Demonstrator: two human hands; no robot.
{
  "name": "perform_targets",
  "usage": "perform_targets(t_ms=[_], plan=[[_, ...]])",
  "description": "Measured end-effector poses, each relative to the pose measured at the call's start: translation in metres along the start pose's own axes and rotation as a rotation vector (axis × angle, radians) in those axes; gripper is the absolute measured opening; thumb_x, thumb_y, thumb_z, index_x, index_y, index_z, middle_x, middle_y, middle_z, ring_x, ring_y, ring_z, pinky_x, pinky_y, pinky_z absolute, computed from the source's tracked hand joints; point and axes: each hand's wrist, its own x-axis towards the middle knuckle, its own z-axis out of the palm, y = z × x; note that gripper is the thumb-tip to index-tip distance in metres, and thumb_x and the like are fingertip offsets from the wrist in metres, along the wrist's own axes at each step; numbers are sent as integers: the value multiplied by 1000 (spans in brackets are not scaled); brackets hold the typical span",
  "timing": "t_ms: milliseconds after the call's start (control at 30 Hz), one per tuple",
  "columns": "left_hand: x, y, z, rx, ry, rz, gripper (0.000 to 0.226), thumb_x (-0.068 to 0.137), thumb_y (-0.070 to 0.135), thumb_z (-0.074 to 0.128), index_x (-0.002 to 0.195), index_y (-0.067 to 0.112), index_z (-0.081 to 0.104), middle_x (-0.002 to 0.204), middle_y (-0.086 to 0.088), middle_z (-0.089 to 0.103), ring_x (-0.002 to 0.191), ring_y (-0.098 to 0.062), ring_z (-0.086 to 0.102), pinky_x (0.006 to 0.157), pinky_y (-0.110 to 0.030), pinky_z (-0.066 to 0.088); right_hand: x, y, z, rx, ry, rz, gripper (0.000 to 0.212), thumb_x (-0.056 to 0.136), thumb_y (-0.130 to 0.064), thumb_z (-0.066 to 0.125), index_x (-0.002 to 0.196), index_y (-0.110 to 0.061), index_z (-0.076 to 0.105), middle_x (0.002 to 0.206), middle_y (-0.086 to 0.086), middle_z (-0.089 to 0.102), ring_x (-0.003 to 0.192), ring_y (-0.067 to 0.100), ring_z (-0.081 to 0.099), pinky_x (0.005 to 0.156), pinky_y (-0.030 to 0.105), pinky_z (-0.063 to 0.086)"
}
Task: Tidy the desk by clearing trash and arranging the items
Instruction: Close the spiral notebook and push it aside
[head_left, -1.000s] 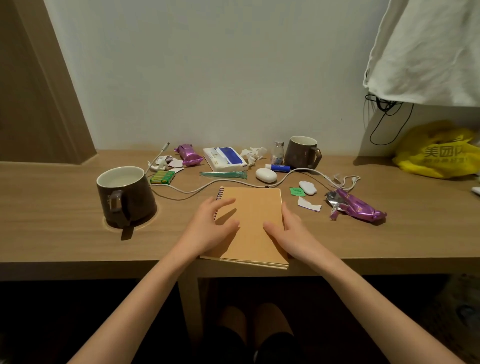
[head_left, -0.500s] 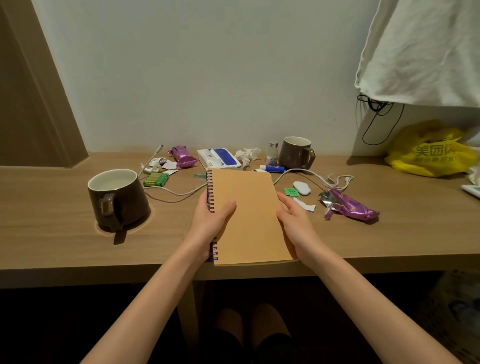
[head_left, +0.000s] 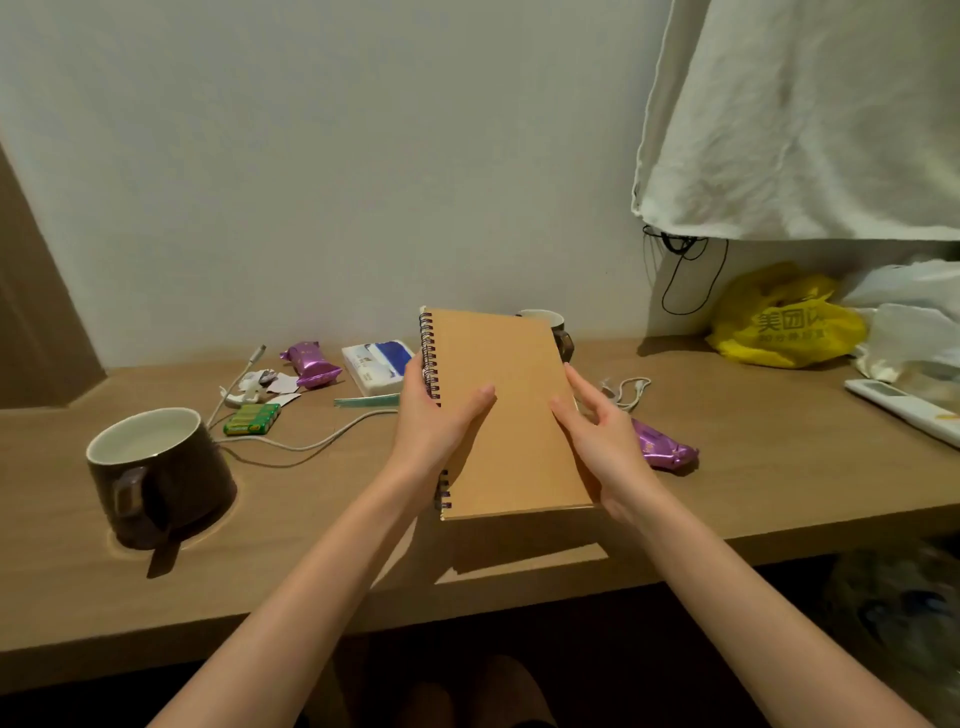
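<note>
A tan spiral notebook is raised off the wooden desk, tilted toward me. My left hand grips its spiral edge, thumb across the cover. My right hand holds the right edge, fingers behind and thumb on the cover. Scattered behind it lie a purple wrapper, a second purple wrapper, a tissue pack, green batteries, paper scraps and a white cable. The notebook hides several small items.
A dark mug stands at the front left; another mug peeks out behind the notebook. A yellow plastic bag, white bags and a white remote crowd the right. White cloth hangs above.
Both hands have lifted the notebook off the desk and tipped it up toward me. The view has swung right and closer.
</note>
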Motion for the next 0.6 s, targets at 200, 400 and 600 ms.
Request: perform_targets(t_ms=[200,400,600], plan=[[35,22,69,-74,-155,4,40,89,27,61,126,22,47,119,2,61,105,-14,59,87,-34,51,39,-20,-57,10,238,-165,46,92,-26,60,136,-23,50,127,0,61,99,5,60,69,17,52],[69,6,117,83,-410,115,44,96,42,42,136,24,45,129,4,58,115,-13,56,96,-35,49,85,-22,-133,19,366,-174,45,92,-18,61,135,-15,51,121,0,62,88,1,60,78,19,54],[76,-50,145,735,-494,367,48,93,46,45,139,33,40,139,12,45,126,-8,41,105,-32,36,133,12,-204,-78,482,-21,45,91,-22,62,135,-15,52,133,5,56,108,17,55,93,34,49]])
